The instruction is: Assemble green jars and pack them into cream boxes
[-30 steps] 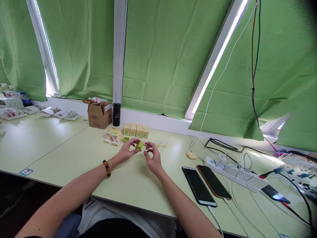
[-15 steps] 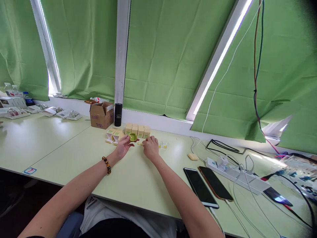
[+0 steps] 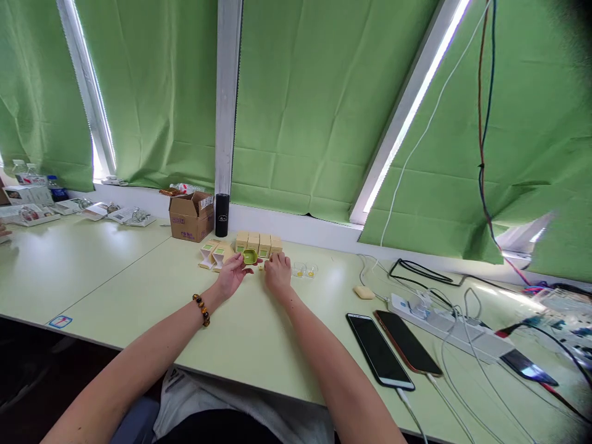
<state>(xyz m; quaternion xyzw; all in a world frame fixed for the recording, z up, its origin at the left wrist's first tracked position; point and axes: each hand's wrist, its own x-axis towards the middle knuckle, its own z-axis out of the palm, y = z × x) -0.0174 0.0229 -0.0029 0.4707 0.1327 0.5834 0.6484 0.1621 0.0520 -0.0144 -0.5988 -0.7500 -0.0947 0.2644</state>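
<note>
I see the left hand (image 3: pixel 231 275) half-curled, gripping a green dish (image 3: pixel 250 257) in front of small boxes (image 3: pixel 264 242). The right hand (image 3: pixel 277 275) is bunched beside clear cups (image 3: pixel 311 271); its hold I cannot tell.

- One small green square container (image 3: pixel 250 256)
- Four beige box-shaped cartons (image 3: pixel 264 239) in a row
- Two beige cartons with open ends (image 3: pixel 224 248)
- Two clear cups with yellow inside (image 3: pixel 311 271)
- Two flat dark-screened phones (image 3: pixel 380 350) side by side
- One brown cardboard box (image 3: pixel 187 226)
- One black cylindrical tumbler (image 3: pixel 222 216)
</note>
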